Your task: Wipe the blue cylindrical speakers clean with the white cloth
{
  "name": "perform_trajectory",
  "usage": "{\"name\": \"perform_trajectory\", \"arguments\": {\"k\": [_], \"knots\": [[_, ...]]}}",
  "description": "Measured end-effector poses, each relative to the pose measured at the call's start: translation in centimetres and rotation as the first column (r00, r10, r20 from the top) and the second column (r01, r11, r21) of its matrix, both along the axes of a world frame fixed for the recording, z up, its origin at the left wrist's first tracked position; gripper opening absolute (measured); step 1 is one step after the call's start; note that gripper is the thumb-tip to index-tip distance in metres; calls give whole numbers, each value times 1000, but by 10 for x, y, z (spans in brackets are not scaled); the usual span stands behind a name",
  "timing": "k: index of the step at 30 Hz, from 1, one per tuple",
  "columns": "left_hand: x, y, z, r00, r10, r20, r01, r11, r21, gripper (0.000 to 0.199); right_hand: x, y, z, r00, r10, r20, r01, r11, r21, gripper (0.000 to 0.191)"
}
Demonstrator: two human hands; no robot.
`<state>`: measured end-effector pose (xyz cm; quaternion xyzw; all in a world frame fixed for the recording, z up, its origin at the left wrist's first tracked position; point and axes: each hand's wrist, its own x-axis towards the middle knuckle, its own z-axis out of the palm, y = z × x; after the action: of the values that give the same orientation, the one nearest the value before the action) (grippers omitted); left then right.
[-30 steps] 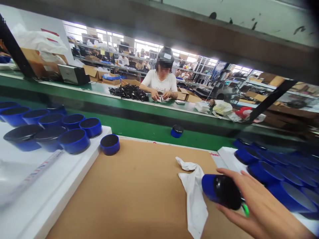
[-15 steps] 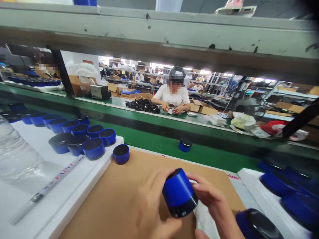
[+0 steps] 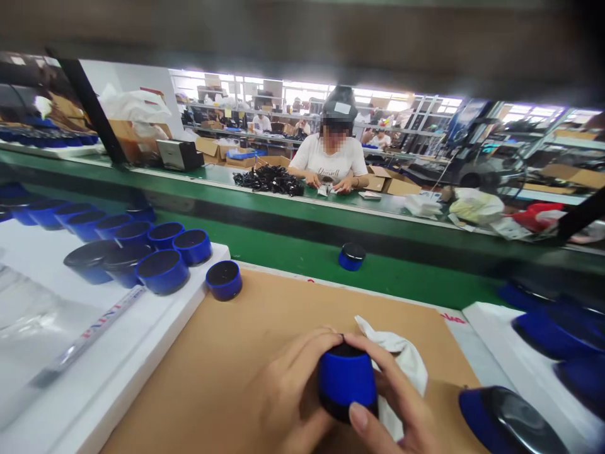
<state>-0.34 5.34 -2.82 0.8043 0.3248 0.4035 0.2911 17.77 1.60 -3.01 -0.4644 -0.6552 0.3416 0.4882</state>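
Observation:
Low over the brown cardboard sheet (image 3: 189, 384), both my hands hold a small blue cylindrical speaker (image 3: 347, 381) with a black top and a black base band. My left hand (image 3: 293, 384) wraps its left side, some fingers hidden behind it. My right hand (image 3: 401, 391) grips the other side, index finger at the top rim and thumb low on the front. A white cloth (image 3: 409, 362) bunches behind and under my right fingers; how firmly it is held I cannot tell. Another speaker (image 3: 515, 416) of the same kind lies right of my right hand.
Several blue speakers stand on a white foam board (image 3: 222, 252) at left, with a paint marker (image 3: 101, 331) and clear plastic. One speaker (image 3: 224, 280) sits at its edge, another (image 3: 352, 256) on the green belt. More occupy a foam board (image 3: 491, 321) at right. A co-worker (image 3: 331, 154) sits opposite.
The held speaker has turned more upright, and its OFF marking no longer shows. My right thumb has come onto its front. More white cloth is visible behind my right hand. The view has tilted down.

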Motion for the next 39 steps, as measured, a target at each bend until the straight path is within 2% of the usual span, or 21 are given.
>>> {"name": "perform_trajectory", "arguments": {"k": [2,4,8,12,16,20,23,24,26,28,29,33,36,39], "knots": [[-4,4,5,997,-68,-30,68,998,-16,65,12,6,-1,999,37,40,-37,999,7,29],[-4,5,9,993,-109,-38,107,994,-30,63,23,11,0,993,22,119,-25,999,23,26],[-2,4,11,989,-144,-15,144,989,-24,64,30,13,2,948,-65,312,1,980,200,29],[-2,4,7,985,-174,-11,174,985,-7,63,24,7,1,929,-128,347,5,943,333,27],[-1,6,11,977,-214,-3,214,976,-30,60,22,5,2,940,-174,292,98,961,257,18],[1,5,17,961,-270,60,274,958,-78,55,29,8,12,937,-236,259,203,968,148,20],[1,2,14,968,-244,63,251,959,-136,60,31,10,18,929,-279,245,256,959,120,26],[1,2,11,970,-238,50,243,960,-138,61,31,9,19,933,-263,247,234,962,139,29],[1,1,7,967,-252,33,255,960,-116,63,28,9,18,922,-205,329,117,957,267,35],[3,1,5,961,-277,29,278,955,-103,62,25,9,15,894,-169,414,-9,919,394,30],[3,1,4,958,-287,27,288,950,-117,62,24,9,13,887,-157,435,-43,909,415,24],[5,1,9,954,-298,27,296,929,-222,56,28,12,8,918,-146,369,44,961,272,30],[4,2,13,962,-273,15,266,925,-269,50,32,13,10,916,-201,346,130,967,220,37],[3,2,14,960,-278,16,270,916,-296,49,32,11,11,886,-166,433,36,955,294,43]]}}
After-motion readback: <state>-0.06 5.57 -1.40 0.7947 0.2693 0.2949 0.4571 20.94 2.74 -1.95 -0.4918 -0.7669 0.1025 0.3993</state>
